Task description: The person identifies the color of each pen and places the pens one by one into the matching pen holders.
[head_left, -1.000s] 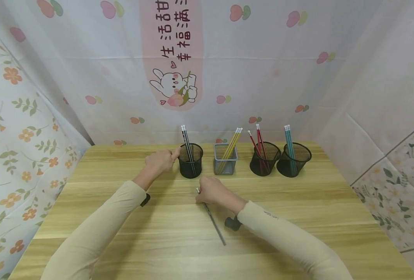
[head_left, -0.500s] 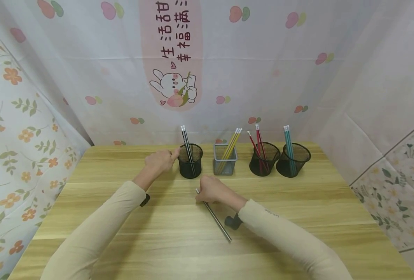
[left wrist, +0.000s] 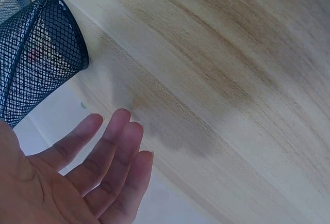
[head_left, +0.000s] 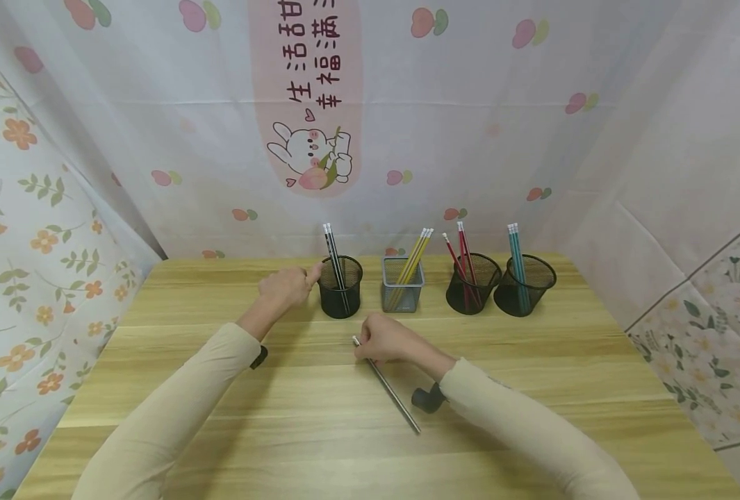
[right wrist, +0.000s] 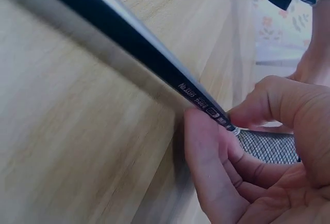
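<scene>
My right hand (head_left: 383,338) pinches a dark pencil (head_left: 393,394) close to its white-tipped end, between thumb and fingertips. White lettering shows on the pencil (right wrist: 170,72) in the right wrist view, and its other end slants toward me over the table. At the left of the row, my left hand (head_left: 287,286) is beside a round black mesh pen cup (head_left: 340,298), its thumb side at the rim. The left wrist view has four fingers (left wrist: 121,167) loosely extended, holding nothing, near the mesh cup (left wrist: 41,53); the thumb's tip is hidden. Black-and-white pencils (head_left: 334,253) stand in that cup.
To the right stand a square grey mesh cup (head_left: 402,298) with yellow pencils (head_left: 416,253), a black mesh cup (head_left: 459,300) with red pencils (head_left: 463,251), and another (head_left: 510,302) with teal pencils (head_left: 516,250). A patterned curtain (head_left: 445,139) hangs behind the wooden table (head_left: 219,444).
The pencil's near end has swung to the right, and my right hand has shifted slightly right with it. My left hand has stayed at the cup.
</scene>
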Motion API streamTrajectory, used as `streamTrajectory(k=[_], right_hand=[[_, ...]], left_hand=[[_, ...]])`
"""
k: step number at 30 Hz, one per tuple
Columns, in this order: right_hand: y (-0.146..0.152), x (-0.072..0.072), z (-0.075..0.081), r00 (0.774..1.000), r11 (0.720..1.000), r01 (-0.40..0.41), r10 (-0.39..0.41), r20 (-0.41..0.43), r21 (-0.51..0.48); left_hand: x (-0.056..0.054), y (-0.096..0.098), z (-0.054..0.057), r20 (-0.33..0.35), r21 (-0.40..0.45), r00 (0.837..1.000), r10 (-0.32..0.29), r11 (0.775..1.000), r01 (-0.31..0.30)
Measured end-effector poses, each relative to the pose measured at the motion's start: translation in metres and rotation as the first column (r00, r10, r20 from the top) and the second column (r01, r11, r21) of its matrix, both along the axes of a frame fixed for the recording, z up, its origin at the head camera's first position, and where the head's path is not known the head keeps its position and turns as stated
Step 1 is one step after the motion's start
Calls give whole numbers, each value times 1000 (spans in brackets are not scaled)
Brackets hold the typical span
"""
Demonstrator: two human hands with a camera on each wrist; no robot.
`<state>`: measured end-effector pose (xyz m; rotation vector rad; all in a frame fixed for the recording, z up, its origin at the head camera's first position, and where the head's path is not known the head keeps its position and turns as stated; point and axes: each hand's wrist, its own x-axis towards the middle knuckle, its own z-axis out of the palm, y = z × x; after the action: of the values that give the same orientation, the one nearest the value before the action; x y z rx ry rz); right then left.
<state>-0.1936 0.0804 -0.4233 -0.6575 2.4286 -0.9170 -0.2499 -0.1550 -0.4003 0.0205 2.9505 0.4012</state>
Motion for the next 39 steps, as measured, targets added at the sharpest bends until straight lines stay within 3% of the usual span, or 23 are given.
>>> streamTrajectory(k=[7, 16, 20, 26, 33, 39], right_hand=[[15, 0, 2, 1000, 996, 19, -19, 5, -91], [33, 3, 7, 999, 994, 32, -34, -16, -104], [40, 3, 6, 999, 987, 41, -43, -9, -158], [51, 2, 9, 998, 976, -8, -6, -68, -217], [60, 4, 22, 996, 963, -50, 27, -88, -265], [65, 3, 38, 995, 926, -85, 64, -70, -369]], left_hand=[[0, 0, 0, 4, 6, 1000, -8, 1000, 8], [1, -2, -2, 9, 10, 1000, 2, 1000, -2], [1, -2, -2, 3, 5, 1000, 10, 1000, -10], [0, -2, -3, -3, 3, 1000, 5, 1000, -5], [0, -1, -2, -13, 7, 1000, -8, 1000, 8], [0, -1, -1, -13, 7, 1000, -15, 1000, 15]])
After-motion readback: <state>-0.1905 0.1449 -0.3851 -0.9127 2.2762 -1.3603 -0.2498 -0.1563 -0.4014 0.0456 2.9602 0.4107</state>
